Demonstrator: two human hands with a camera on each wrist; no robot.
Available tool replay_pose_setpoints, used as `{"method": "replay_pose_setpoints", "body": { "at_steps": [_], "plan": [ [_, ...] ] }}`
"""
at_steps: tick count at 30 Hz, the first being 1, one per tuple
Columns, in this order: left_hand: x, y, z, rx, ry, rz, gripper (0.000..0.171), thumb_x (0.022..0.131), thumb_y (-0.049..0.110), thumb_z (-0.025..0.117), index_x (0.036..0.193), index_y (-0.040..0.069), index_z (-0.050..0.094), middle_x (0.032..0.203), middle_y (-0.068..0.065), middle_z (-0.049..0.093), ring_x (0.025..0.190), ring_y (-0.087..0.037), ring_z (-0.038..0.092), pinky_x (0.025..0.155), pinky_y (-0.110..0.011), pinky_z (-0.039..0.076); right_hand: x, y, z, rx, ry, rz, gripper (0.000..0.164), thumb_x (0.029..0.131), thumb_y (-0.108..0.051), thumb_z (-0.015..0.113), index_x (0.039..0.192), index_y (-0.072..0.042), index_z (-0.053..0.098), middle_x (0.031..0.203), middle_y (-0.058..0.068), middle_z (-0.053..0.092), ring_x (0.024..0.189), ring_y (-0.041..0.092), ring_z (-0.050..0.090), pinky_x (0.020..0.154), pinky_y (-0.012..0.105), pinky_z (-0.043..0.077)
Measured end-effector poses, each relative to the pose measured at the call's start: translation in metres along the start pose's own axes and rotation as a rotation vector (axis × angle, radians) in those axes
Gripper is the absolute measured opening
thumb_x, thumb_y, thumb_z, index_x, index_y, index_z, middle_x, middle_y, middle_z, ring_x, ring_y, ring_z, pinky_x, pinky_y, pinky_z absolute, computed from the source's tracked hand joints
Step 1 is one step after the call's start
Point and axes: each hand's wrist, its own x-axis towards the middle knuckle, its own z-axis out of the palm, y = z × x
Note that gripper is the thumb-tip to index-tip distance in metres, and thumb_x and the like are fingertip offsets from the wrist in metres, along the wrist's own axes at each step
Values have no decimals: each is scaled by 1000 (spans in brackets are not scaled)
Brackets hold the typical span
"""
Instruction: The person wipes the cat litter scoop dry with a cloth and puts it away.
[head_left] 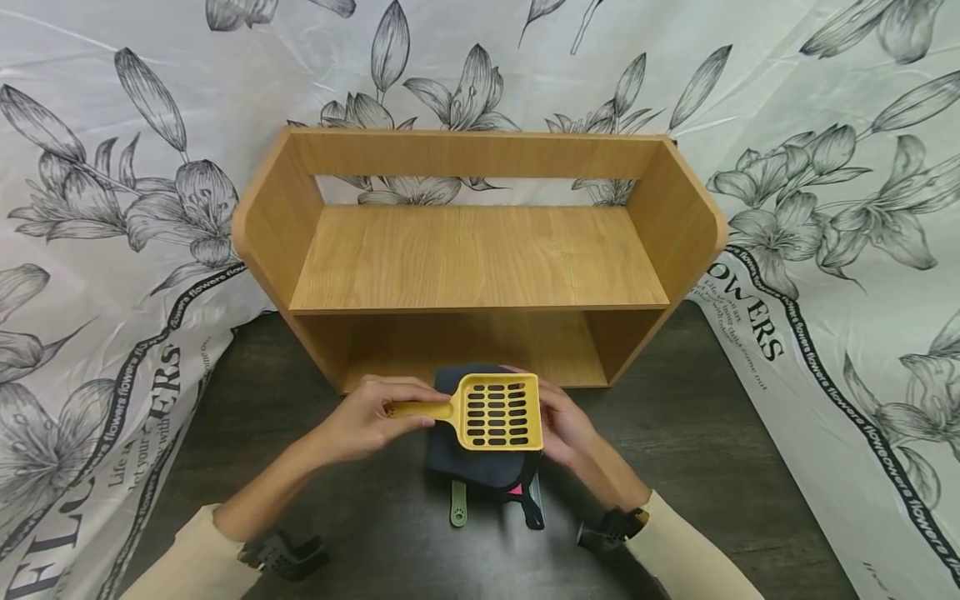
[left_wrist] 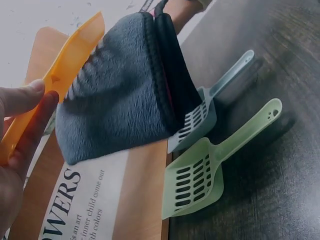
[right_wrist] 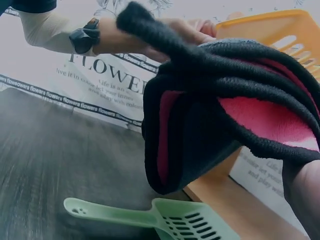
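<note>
"Fingers [head_left: 408,392] of the left hand [head_left: 367,421]: where did we see them?"

"Clamped on the yellow slotted plastic scoop [head_left: 485,413], above the dark, wood-grained table [head_left: 375,533]."

"And the right hand [head_left: 570,429]?"

"We saw it gripping the dark-grey, pink-lined fabric bundle [head_left: 480,467], fingertips mostly hidden."

Left grip [left_wrist: 17,165] pinches an orange scoop [left_wrist: 75,55], a gray cloth [left_wrist: 110,90] just to its right, a green scoop [left_wrist: 216,156] and blue-gray scoop [left_wrist: 212,102] farther right on the bench [left_wrist: 270,190].
</note>
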Motion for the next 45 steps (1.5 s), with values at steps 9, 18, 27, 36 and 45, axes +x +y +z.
{"method": "replay_pose_setpoints", "body": {
  "at_steps": [9, 18, 27, 36, 45],
  "plan": [
    [-6, -5, -5, 39, 37, -5, 34, 91, -6, 79, 124, 1, 77, 115, -9, 78, 101, -15, 73, 81, -23, 57, -19, -20, 2, -11, 95, -14, 45, 114, 3, 28, 145, -4, 60, 143, 16, 65, 128, 25, 66, 104, 40, 55],
    [-12, -12, -10, 76, 135, -87, 36, 89, -7, 80, 123, 4, 78, 114, -8, 78, 100, -14, 73, 80, -22, 58, -35, -20, 10, -235, 181, -6, 43, 108, 8, 46, 149, -1, 55, 141, 13, 67, 125, 25, 68, 100, 39, 57],
    [-9, -9, -14, 121, 198, -153, 36, 90, -4, 81, 123, 7, 78, 116, -5, 78, 96, -12, 71, 75, -21, 56, -46, -18, 22, -929, 178, -115, 37, 90, 6, 78, 126, 2, 71, 120, 1, 74, 101, 12, 65, 82, 27, 58],
    [-2, -5, -13, 116, 190, -156, 36, 90, -3, 81, 125, 6, 78, 117, -6, 78, 97, -13, 71, 76, -21, 57, -46, -26, 41, -1313, -102, -457, 44, 79, 14, 84, 117, -6, 75, 105, 12, 77, 76, 12, 67, 61, 25, 56],
    [4, -2, -5, 97, 173, -126, 35, 89, -2, 83, 124, 5, 78, 117, -7, 78, 97, -13, 73, 78, -22, 58, -28, -17, 43, -1283, -297, -763, 38, 80, 13, 84, 115, 4, 73, 106, 24, 77, 99, 29, 76, 89, 30, 60]
  ]
}}
